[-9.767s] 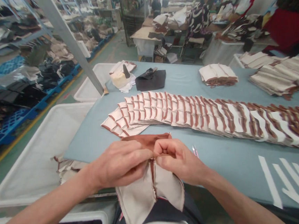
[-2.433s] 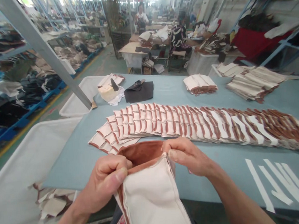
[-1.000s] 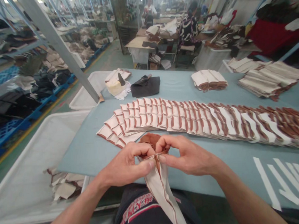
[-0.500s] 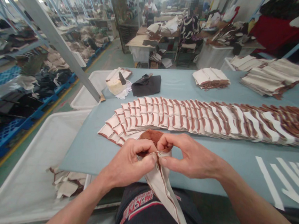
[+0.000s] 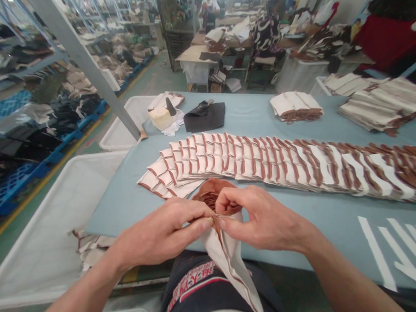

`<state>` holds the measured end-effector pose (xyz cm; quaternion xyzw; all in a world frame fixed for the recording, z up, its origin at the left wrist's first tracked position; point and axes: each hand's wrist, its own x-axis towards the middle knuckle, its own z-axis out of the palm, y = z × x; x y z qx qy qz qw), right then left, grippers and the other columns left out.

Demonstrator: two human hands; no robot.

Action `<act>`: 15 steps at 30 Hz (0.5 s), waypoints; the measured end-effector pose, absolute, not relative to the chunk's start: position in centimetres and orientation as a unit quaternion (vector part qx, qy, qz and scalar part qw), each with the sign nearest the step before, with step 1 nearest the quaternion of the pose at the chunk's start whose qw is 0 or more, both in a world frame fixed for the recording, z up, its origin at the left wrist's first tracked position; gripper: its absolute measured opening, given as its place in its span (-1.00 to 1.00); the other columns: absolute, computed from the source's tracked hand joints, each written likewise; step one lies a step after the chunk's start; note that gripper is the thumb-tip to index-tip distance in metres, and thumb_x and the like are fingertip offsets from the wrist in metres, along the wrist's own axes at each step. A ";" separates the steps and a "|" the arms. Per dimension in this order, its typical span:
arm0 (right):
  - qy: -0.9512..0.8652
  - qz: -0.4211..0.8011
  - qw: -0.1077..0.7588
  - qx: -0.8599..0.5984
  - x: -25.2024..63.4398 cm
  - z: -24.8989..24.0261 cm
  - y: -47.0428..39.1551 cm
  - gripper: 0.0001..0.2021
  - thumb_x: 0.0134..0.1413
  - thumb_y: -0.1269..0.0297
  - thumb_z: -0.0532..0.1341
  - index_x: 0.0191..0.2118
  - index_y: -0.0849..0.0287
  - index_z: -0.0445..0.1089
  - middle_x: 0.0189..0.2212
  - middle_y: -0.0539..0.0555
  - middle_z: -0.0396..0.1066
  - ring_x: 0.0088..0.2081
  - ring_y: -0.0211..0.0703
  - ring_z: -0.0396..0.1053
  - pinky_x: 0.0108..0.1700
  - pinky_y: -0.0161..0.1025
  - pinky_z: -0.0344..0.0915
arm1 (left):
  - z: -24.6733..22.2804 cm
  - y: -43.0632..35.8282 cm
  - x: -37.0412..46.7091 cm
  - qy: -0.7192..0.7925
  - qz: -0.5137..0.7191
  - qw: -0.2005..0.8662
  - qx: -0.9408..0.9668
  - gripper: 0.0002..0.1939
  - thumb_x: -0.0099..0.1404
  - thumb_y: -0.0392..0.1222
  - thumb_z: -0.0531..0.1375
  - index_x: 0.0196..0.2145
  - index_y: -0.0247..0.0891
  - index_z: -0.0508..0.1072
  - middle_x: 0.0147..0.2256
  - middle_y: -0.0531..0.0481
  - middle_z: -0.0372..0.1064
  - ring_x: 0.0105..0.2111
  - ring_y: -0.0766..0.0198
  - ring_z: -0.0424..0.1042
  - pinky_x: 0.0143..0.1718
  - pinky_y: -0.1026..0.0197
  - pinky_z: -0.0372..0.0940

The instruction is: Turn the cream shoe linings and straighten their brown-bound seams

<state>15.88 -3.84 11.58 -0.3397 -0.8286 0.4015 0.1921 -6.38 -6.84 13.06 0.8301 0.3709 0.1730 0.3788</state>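
Note:
Between my hands hangs a cream and brown fabric piece (image 5: 231, 258) with a seam down its middle. Its upper end curls open and shows a brown fuzzy inside. My left hand (image 5: 170, 227) pinches the seam edge from the left, thumb and forefinger together. Close beside it, my right hand (image 5: 259, 217) pinches the same edge from the right. Just beyond my hands, a long overlapping row of similar cream and brown pieces (image 5: 237, 156) lies across the blue-grey table (image 5: 117, 198).
White strips (image 5: 402, 250) lie at the table's right. Stacked pieces (image 5: 296, 105), a black cloth (image 5: 205, 118) and a yellowish roll (image 5: 161, 117) sit at the back. A white bin (image 5: 44, 248) stands left, by a metal post (image 5: 87, 64). Two people are in the background.
My left hand has shifted slightly left and its fingers have straightened somewhat along the seam. The fabric's upper end gapes wider. The whole view has moved slightly.

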 end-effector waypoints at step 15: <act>-0.809 0.470 0.195 -0.294 15.7 10.1 -3.6 -0.94 0.10 0.43 0.25 -0.36 0.16 0.37 -0.42 -0.06 0.44 -0.38 -0.26 0.36 -0.30 -0.30 0.20 | 12.4 -7.6 -7.6 0.361 0.167 0.416 0.818 -0.72 0.55 -0.20 0.02 -0.08 -0.30 0.52 -0.25 -0.05 0.54 -0.26 0.29 0.48 -0.14 0.34 0.27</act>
